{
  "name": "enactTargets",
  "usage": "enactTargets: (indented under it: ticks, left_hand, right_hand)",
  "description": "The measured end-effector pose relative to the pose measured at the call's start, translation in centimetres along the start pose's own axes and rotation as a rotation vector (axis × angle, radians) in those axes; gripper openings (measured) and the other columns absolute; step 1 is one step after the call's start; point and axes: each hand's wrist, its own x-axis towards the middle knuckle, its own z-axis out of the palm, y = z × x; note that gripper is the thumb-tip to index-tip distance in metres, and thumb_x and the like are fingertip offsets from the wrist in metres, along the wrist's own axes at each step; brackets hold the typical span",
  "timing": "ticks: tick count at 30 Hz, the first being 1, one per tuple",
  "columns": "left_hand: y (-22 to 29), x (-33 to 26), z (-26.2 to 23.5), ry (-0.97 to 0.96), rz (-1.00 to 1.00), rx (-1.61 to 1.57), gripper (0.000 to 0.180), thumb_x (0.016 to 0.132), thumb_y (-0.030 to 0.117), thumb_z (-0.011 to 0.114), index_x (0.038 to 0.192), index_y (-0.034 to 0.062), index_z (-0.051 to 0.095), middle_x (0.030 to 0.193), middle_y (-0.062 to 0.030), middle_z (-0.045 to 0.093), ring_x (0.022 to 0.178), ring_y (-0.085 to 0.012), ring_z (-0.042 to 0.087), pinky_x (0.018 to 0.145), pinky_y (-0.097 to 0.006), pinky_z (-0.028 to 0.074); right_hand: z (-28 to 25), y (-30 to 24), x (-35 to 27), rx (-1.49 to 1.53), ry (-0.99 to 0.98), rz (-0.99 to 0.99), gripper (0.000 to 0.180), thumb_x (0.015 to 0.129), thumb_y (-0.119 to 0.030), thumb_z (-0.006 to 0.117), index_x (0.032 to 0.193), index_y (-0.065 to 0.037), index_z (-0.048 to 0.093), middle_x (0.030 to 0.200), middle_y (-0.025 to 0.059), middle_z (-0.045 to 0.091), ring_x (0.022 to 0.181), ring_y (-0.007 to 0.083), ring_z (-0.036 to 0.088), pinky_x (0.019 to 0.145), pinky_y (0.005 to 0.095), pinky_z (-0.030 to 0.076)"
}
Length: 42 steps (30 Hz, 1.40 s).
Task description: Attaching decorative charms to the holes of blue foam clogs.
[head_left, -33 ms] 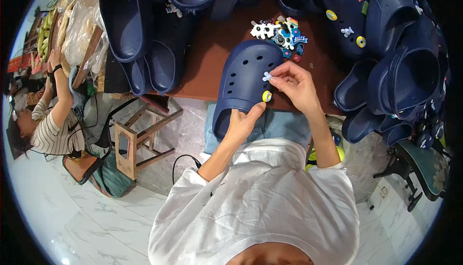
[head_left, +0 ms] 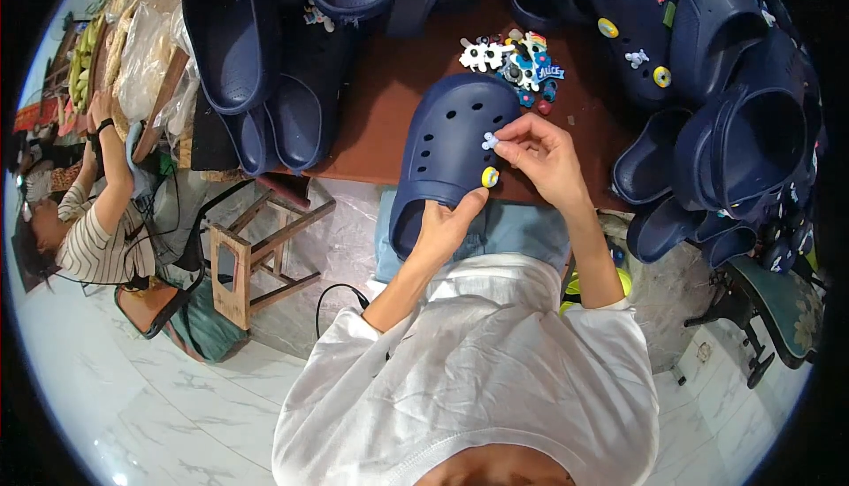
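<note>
Left hand [head_left: 447, 221] gripping clog [head_left: 447, 145]; right hand [head_left: 539, 154] pinching white charm [head_left: 488, 141]. Could slip off hole if misaligned.

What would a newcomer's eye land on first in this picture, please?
Probably the navy clog at the centre, steadied by the left hand while the right hand presses a small white charm onto it. Behind it lies a bright heap of charms, with more navy clogs piled around.
</note>
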Motion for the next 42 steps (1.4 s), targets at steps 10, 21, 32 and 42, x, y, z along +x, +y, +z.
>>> enactTargets:
  ticks: [10, 21, 32, 42]
  left_hand:
    - [-0.9, -0.5, 0.3, -0.039, 0.05, 0.068, 0.035, 0.092, 0.005, 0.061, 0.125, -0.0025, 0.052, 0.113, -0.0051, 0.059, 0.099, -0.0117, 0.058, 0.086, -0.026, 0.048]
    - [-2.1, -0.4, -0.4, -0.095, 0.022, 0.15, 0.039, 0.09, 0.007, 0.064, 0.126, -0.0018, 0.052, 0.114, -0.0057, 0.059, 0.1, -0.0124, 0.057, 0.085, -0.027, 0.047]
    - [-0.7, 0.6, -1.0, -0.076, -0.193, -0.104, 0.039, 0.09, 0.014, 0.063, 0.126, 0.0005, 0.055, 0.117, -0.0045, 0.059, 0.104, -0.0137, 0.055, 0.093, -0.028, 0.044]
    - [-1.6, -0.3, -0.4, -0.033, -0.08, -0.129, 0.044, 0.087, 0.006, 0.063, 0.129, 0.0009, 0.051, 0.12, -0.0068, 0.058, 0.108, -0.0163, 0.057, 0.097, -0.032, 0.044]
  right_hand:
    - [0.2, -1.7, -0.6, -0.304, 0.095, -0.089, 0.007, 0.084, -0.001, 0.072, 0.091, 0.0, 0.071, 0.09, 0.0037, 0.067, 0.08, 0.0077, 0.063, 0.068, 0.0206, 0.051]
    - [-1.5, -1.7, 0.2, -0.296, -0.01, 0.02, 0.008, 0.081, -0.004, 0.075, 0.088, -0.002, 0.073, 0.082, 0.0006, 0.07, 0.067, 0.0018, 0.059, 0.061, 0.0175, 0.048]
    - [0.8, -2.5, -0.6, -0.489, 0.122, -0.188, 0.01, 0.082, -0.004, 0.072, 0.091, -0.001, 0.073, 0.084, 0.008, 0.067, 0.074, 0.0162, 0.069, 0.067, 0.0282, 0.054]
    - [-0.2, 0.5, -0.7, -0.146, 0.124, 0.084, 0.038, 0.077, -0.014, 0.082, 0.107, 0.0, 0.062, 0.093, 0.0077, 0.063, 0.085, 0.0139, 0.064, 0.074, 0.027, 0.054]
